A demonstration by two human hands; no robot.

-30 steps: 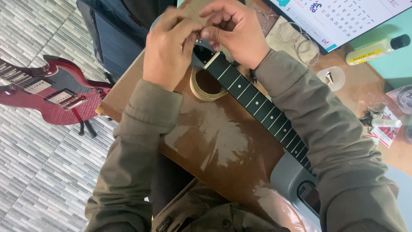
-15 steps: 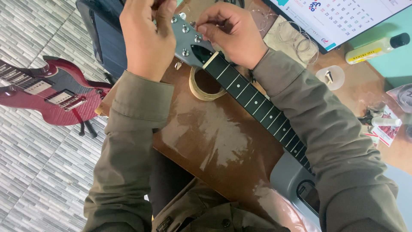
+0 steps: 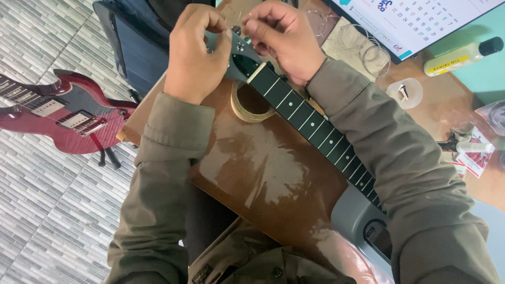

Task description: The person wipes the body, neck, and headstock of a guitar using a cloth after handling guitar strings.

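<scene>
We reach both arms up toward twelve o'clock, sleeves of olive cloth covering them to the wrists. Our left hand (image 3: 195, 55) sits at about eleven o'clock, knuckles up, fingers curled under with thumb and forefinger pinched together at its right edge. Our right hand (image 3: 284, 39) lies at about one o'clock, just beside the left, its forefinger and thumb drawn into a tight pinching grip pointing toward the left hand. Both forearms slant inward, the right one longer across the view.
</scene>
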